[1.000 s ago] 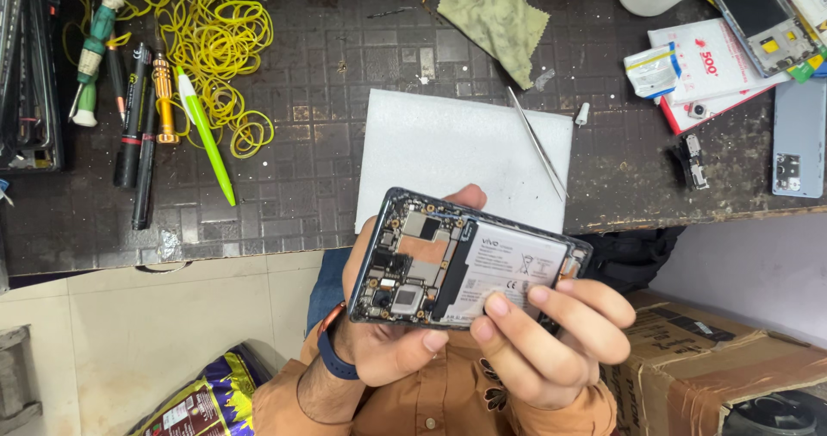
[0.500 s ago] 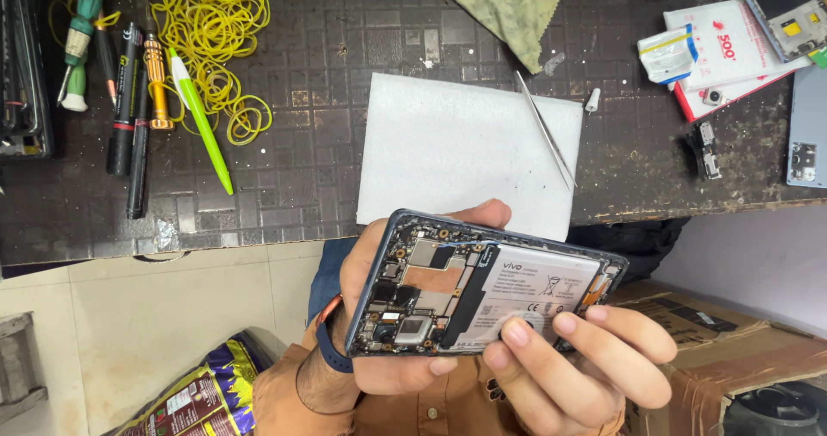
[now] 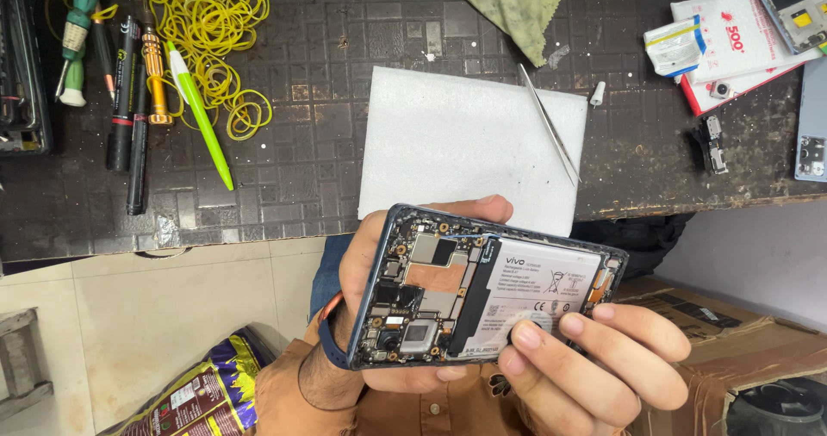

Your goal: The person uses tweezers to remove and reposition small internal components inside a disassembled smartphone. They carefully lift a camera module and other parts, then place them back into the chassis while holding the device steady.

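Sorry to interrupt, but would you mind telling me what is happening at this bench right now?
A person holds an opened phone, back cover off, above the edge of a dark workbench. The left hand grips its circuit-board end; the right hand supports the other end, with fingertips on the battery. On the bench lie a white foam pad, tweezers, a green cloth, yellow rubber bands and screwdrivers.

The opened phone (image 3: 487, 289) now sits lower and further right in view than before, tilted more steeply. The right hand (image 3: 594, 367) has slid its fingertips (image 3: 527, 336) up onto the white battery (image 3: 538, 289).
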